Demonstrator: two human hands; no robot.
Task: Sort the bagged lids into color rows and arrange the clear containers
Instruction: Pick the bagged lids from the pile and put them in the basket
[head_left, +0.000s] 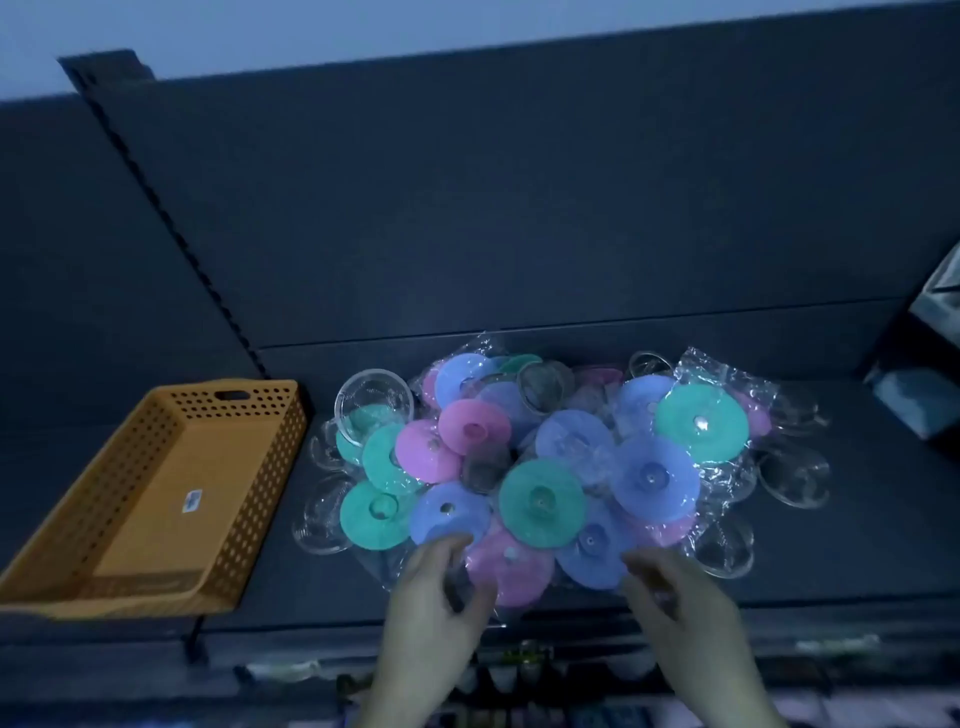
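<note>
A heap of round lids in clear plastic bags lies on the dark shelf (519, 260): teal lids (701, 423), blue lids (655, 478) and pink lids (474, 427), all mixed and overlapping. Clear containers ring the heap, one upright at the back left (373, 400), others at the right (795, 475) and front left (319, 519). My left hand (434, 592) reaches the heap's front edge, its fingers curled over the bag of a pink lid (511, 566). My right hand (675, 597) hovers at the front right of the heap with fingers loosely curled, beside a blue lid (592, 551).
An orange perforated basket (104, 499) with nothing inside but a label sticker stands to the left of the heap. The shelf's back panel rises behind. Boxed goods (930, 364) sit at the far right, and more stock shows on the shelf below.
</note>
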